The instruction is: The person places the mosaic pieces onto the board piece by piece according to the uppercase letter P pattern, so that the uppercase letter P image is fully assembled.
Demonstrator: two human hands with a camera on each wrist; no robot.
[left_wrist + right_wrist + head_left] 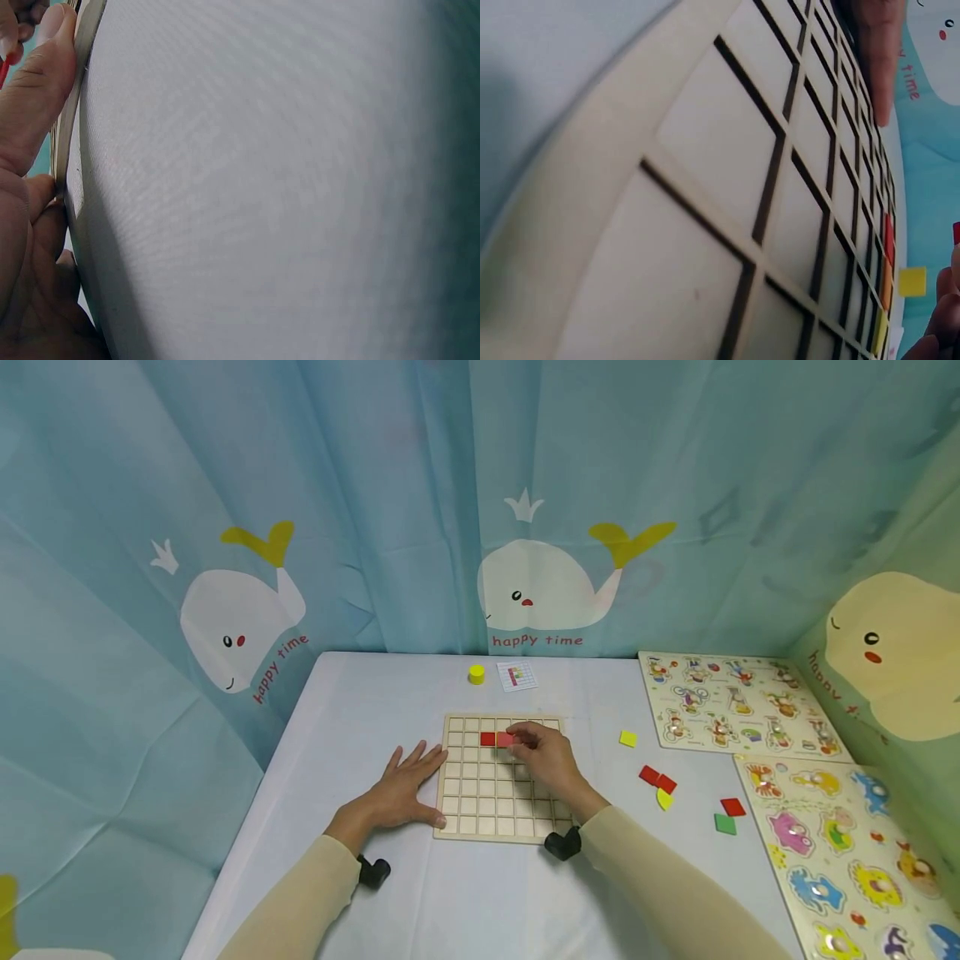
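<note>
My right hand (546,760) pinches a red square tile (505,740) between thumb and fingertips, over the upper rows of a wooden grid board (480,837). Just left of it, another red tile (488,739) sits in a cell. In the right wrist view, a red tile (889,236), an orange tile (886,281) and a yellow tile (880,334) line up in the far cells; the right hand covers part of this row in the head view. With fingers spread, my left hand (405,789) rests along the board's left edge, thumb by the near corner.
Behind the board are a yellow cylinder (476,674) and a pattern card (517,677). To the right lie a yellow tile (627,739), red tiles (649,774), a yellow curved piece (664,799) and a green tile (725,824). Two picture puzzles (720,702) occupy the right side.
</note>
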